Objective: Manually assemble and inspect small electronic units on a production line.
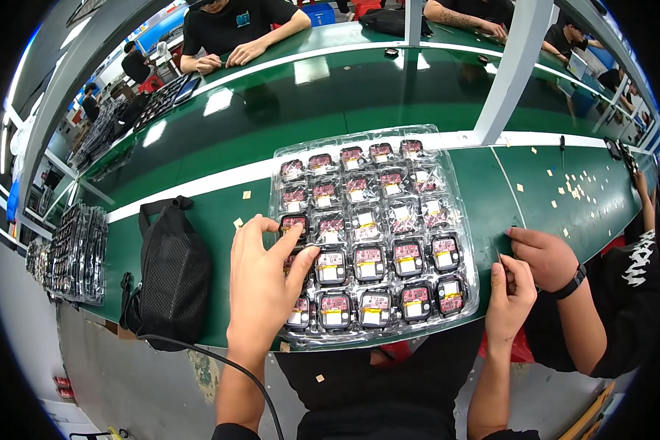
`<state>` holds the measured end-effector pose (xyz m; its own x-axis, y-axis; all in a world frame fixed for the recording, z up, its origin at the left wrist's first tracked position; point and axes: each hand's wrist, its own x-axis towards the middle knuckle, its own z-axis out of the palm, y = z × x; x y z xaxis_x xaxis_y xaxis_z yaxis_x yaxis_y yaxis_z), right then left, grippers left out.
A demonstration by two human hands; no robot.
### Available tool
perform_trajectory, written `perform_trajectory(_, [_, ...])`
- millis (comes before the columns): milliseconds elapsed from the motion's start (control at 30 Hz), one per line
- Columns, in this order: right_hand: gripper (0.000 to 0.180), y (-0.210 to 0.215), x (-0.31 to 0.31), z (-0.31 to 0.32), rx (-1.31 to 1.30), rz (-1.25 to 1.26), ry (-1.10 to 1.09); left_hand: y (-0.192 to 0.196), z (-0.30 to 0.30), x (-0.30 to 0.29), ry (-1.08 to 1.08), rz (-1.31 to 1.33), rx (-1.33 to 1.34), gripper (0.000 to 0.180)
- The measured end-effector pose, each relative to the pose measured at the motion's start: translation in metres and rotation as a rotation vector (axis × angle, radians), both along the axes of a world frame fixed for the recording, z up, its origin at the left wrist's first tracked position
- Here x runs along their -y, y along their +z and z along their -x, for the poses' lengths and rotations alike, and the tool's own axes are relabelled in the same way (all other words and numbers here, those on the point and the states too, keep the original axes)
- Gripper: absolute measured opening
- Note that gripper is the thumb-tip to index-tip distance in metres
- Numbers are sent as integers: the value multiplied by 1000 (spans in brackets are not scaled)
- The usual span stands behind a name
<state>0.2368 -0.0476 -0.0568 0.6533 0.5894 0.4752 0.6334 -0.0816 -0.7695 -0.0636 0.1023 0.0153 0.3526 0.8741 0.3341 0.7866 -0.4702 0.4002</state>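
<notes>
hands at the clear tray

left hand (pixel 265 282) lies flat, fingers spread and unclenched, on the left cells of the clear tray (pixel 372 235) on the green counter (pixel 198 213). right hand (pixel 512 297) is raised beside the tray's right edge, fingers curled; grip unclear

Green work surface (pixel 220 147) w/ white stripe (pixel 198 185) running lengthwise, curved by lens. Directly on it: clear blister tray (pixel 458 220) at centre, compartments holding small black-red modules; black mesh bag (pixel 172 275) just left of tray; stacked dark trays (pixel 77 253) far left; small tan paper scraps (pixel 576 192) scattered at right; white upright post (pixel 510 73) behind tray.
</notes>
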Motion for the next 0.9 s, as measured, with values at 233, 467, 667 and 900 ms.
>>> perform_trajectory(233, [15,1,3,1,57,4,20,3,5,4,-74,-77,-179,57])
perform_trajectory(467, [17,18,7,-1,121,26,165,2,7,9,-97,53,-299,69])
perform_trajectory(667, [18,16,0,-11,292,79,91,-7,13,9,-72,-11,-415,74])
perform_trajectory(900, [39,14,-5,-29,428,412,-239,3,4,11,-97,114,-356,73])
